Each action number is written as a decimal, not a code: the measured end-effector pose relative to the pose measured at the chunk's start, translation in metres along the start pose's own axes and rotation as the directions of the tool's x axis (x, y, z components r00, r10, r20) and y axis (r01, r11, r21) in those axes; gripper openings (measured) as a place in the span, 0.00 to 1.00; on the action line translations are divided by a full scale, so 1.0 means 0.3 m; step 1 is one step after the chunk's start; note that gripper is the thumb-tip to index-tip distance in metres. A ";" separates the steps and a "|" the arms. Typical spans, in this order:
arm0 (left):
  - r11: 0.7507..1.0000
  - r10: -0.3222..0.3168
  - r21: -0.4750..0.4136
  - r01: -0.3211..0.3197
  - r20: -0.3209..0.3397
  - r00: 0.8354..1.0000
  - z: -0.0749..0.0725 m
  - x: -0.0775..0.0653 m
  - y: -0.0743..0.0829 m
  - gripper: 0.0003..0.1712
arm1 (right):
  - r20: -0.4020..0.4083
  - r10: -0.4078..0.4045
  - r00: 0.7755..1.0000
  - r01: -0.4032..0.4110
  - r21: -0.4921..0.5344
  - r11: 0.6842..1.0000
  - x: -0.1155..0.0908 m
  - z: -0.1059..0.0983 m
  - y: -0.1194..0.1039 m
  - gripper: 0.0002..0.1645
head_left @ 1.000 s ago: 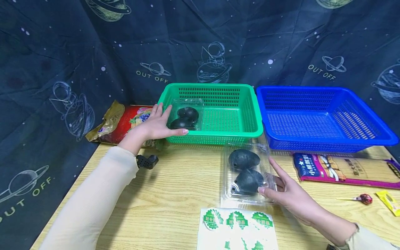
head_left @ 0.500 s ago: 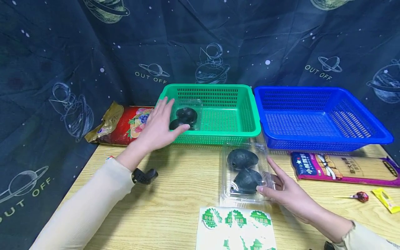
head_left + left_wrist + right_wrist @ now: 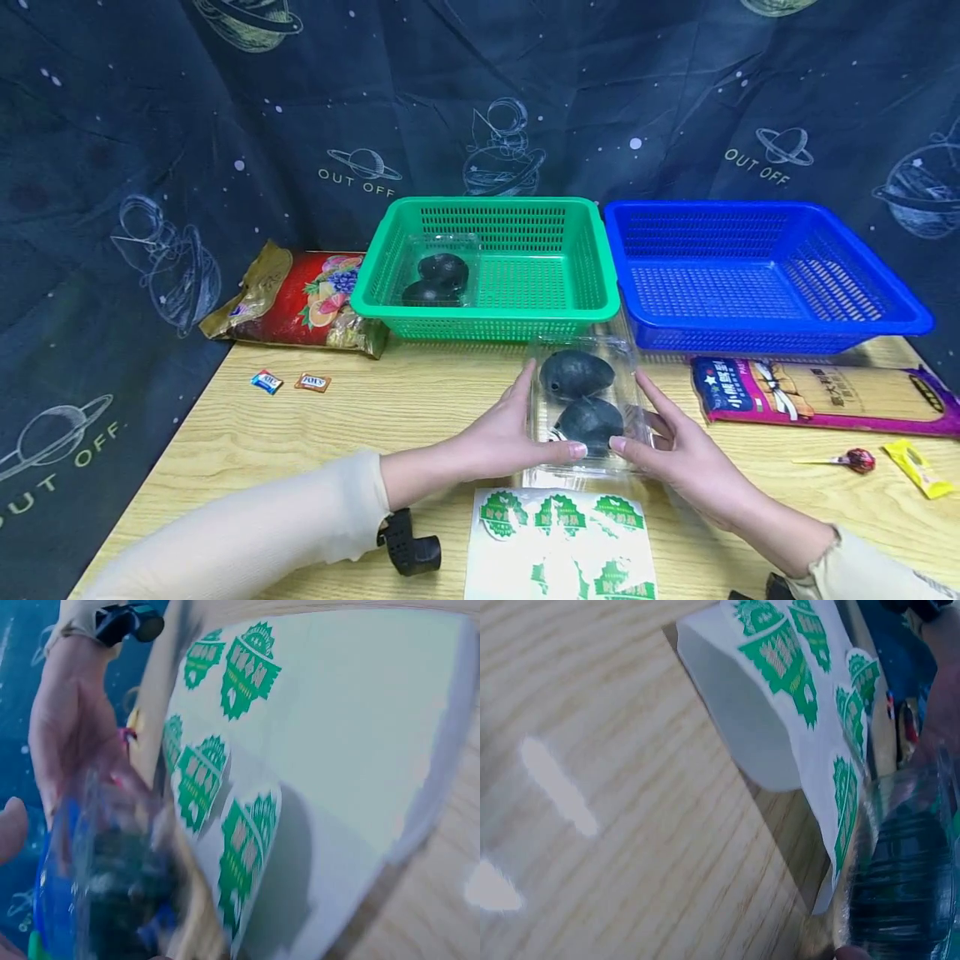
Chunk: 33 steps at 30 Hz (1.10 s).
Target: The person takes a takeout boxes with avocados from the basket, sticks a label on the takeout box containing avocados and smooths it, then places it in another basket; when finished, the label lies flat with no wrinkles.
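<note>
Both hands are at a clear plastic clamshell box (image 3: pixel 628 408) in the middle of the table, in the head view. Inside lie two dark, avocado-shaped fruits (image 3: pixel 576 375). My left hand (image 3: pixel 495 442) holds the box's left side, thumb over the near edge. On the right side my right hand (image 3: pixel 693 458) grips it, thumb on top and fingers along the side. The thumbs nearly meet at the front. In front of the box lies a white sheet of green stickers (image 3: pixel 517 567); its near edge curls up in the right wrist view.
A green basket (image 3: pixel 495 314) behind holds a similar fruit box (image 3: pixel 442 279). Beside it stands a blue basket (image 3: pixel 772 325). Spaghetti (image 3: pixel 855 396), a lollipop (image 3: pixel 858 461) and a yellow wrapper (image 3: pixel 918 471) lie right. A red bag (image 3: pixel 300 300) and small candies (image 3: pixel 311 382) lie left.
My left hand has come from the green basket's left end down and right to the box on the table. The right hand keeps its grip on the box.
</note>
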<state>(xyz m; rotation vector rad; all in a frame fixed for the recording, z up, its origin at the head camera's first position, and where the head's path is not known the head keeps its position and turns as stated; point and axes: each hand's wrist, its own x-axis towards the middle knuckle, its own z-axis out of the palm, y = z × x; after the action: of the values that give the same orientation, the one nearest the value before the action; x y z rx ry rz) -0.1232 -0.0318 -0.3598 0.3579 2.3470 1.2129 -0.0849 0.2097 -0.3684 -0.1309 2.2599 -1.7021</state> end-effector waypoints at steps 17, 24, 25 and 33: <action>0.993 0.109 -0.060 -0.100 0.182 0.977 -0.071 0.094 -0.050 0.67 | 0.020 -0.057 0.998 0.060 -0.250 0.966 0.133 -0.151 -0.068 0.49; 0.977 0.191 -0.151 -0.149 0.322 0.927 -0.124 0.137 -0.066 0.63 | 0.191 -0.056 0.980 0.114 -0.306 0.945 0.240 -0.198 -0.064 0.44; 0.976 0.199 -0.150 -0.156 0.340 0.919 -0.132 0.143 -0.067 0.62 | 0.216 -0.039 0.976 0.103 -0.294 0.950 0.252 -0.202 -0.062 0.44; 0.961 0.265 -0.193 -0.199 0.432 0.862 -0.196 0.194 -0.098 0.52 | 0.312 0.056 0.948 -0.021 -0.114 0.993 0.261 -0.207 -0.032 0.46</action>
<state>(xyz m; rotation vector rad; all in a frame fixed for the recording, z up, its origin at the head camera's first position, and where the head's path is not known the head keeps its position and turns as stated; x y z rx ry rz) -0.2039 -0.0644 -0.3714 0.8034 1.8400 1.2349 -0.1786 0.2443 -0.3587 -0.3541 2.1000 -1.4210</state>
